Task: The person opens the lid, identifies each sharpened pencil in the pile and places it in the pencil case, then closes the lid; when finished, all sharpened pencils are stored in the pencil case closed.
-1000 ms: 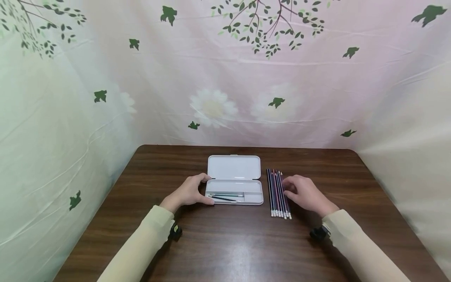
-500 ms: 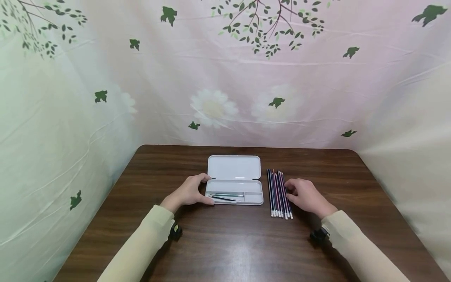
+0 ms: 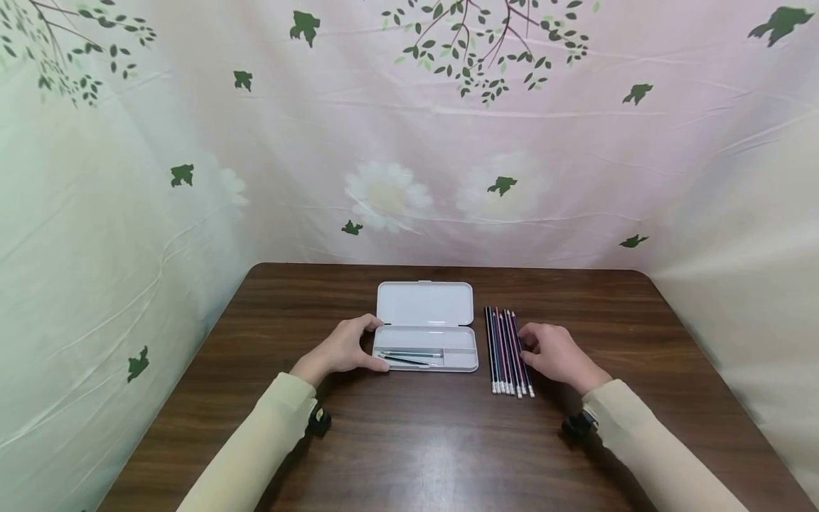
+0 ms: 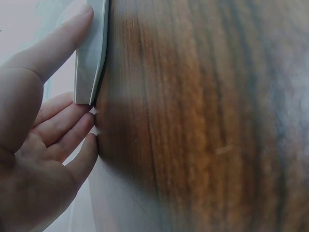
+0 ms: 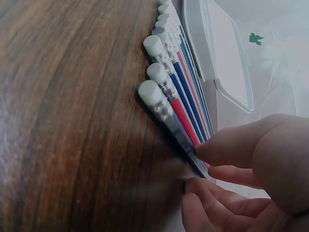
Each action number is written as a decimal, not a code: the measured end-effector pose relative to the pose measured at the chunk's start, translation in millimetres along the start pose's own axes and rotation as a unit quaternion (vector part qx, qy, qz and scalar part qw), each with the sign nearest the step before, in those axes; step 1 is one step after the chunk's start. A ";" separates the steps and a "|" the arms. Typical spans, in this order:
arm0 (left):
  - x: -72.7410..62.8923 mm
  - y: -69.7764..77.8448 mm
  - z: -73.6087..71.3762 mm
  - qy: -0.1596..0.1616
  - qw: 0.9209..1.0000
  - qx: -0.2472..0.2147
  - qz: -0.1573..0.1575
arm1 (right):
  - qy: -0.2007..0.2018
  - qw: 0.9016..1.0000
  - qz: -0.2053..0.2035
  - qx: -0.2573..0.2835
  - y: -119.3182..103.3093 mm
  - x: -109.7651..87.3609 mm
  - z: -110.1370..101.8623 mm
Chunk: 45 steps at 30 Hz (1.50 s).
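A white pencil case (image 3: 424, 337) lies on the table with its lid (image 3: 425, 304) folded back. My left hand (image 3: 345, 346) holds the case's left end, thumb at the front corner and fingers by the hinge side. In the left wrist view the thumb presses the case edge (image 4: 91, 72). To the right, a row of pencils (image 3: 501, 359) lies with white erasers toward me. My right hand (image 3: 554, 353) pinches the outermost pencil (image 5: 177, 131) on the right, thumb on top and fingers beside it. A red pencil (image 5: 183, 115) lies right next to it.
A few slim pens or pencils (image 3: 412, 354) lie in the case's front compartment. The dark wood table (image 3: 422, 441) runs back to a hanging printed cloth (image 3: 409, 142), which also encloses both sides. Each wrist wears a black strap device (image 3: 318, 419).
My right hand has shifted slightly right, and the pencils at the row's right end have spread a little that way. The left hand and the case have not moved.
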<state>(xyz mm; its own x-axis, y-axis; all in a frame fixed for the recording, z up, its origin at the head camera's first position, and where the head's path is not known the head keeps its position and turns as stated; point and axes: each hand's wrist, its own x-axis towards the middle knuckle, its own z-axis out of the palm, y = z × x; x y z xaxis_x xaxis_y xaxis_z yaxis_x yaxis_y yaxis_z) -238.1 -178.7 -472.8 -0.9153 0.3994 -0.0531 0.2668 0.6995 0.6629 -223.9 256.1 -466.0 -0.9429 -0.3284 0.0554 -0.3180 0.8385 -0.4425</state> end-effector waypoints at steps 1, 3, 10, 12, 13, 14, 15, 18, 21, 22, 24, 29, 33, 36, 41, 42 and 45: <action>0.0 -0.2 0.0 0.000 1.000 -0.001 0.000 | -0.001 1.000 0.003 -0.001 -0.5 -0.1 -0.1; 0.1 -0.7 0.2 0.000 1.000 -0.002 0.001 | -0.004 1.000 0.012 -0.003 -1.2 -0.5 -0.3; 0.8 -3.0 2.2 -0.004 1.000 -0.002 -0.002 | -0.017 0.999 0.044 -0.008 -3.4 -2.2 -2.7; 0.8 -3.3 2.9 -0.003 1.000 -0.004 -0.001 | -0.015 0.999 0.049 -0.013 -3.4 -2.6 -2.5; 0.8 -3.4 3.0 -0.003 1.000 -0.005 0.000 | -0.014 0.998 0.052 -0.016 -3.6 -3.1 -2.1; 0.8 -3.4 3.2 -0.003 1.000 -0.006 0.000 | -0.013 0.998 0.052 -0.019 -3.4 -3.5 -2.4; 0.8 -3.4 3.3 -0.003 1.000 -0.007 0.000 | -0.012 0.998 0.056 -0.023 -3.3 -3.9 -2.2; 1.1 -3.6 3.6 -0.005 1.000 -0.007 -0.001 | -0.015 0.997 0.067 -0.035 -3.1 -5.4 -2.7; 1.0 -3.4 3.3 -0.005 1.000 -0.007 -0.001 | -0.026 0.995 0.084 -0.043 -2.6 -5.9 -4.9; 1.0 -3.3 3.0 -0.005 1.000 -0.006 -0.001 | -0.029 0.995 0.088 -0.045 -2.6 -6.0 -6.0; 0.9 -3.0 2.5 -0.005 1.000 -0.005 -0.001 | -0.035 0.994 0.093 -0.048 -2.1 -5.9 -8.2; 1.4 -2.6 1.3 -0.005 1.000 -0.004 0.003 | -0.046 0.992 0.105 -0.056 -0.9 -6.5 -11.3; 1.6 -2.7 0.9 -0.004 1.000 -0.002 0.004 | -0.049 0.991 0.113 -0.058 0.9 -7.9 -14.3; 1.4 -2.8 0.5 -0.002 1.000 0.000 0.003 | -0.046 0.990 0.119 -0.053 1.3 -9.0 -17.4; 1.1 -2.7 0.0 -0.002 1.000 0.002 0.003 | -0.039 0.991 0.117 -0.049 0.0 -10.7 -22.9; 1.2 -2.7 0.0 -0.002 1.000 0.003 0.004 | -0.040 0.991 0.116 -0.048 -0.4 -11.1 -23.9; 1.4 -2.6 -0.1 -0.003 1.000 0.005 0.006 | -0.044 0.992 0.112 -0.035 -2.7 -12.3 -26.5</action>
<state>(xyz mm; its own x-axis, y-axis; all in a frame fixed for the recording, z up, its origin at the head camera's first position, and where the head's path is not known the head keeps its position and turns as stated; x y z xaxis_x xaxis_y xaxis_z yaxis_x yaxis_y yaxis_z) -240.1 -180.0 -474.6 -0.9098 0.4121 -0.0492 0.2814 0.6996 0.6568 -214.1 269.4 -441.8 -0.9794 -0.1641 -0.1179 -0.1098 0.9222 -0.3708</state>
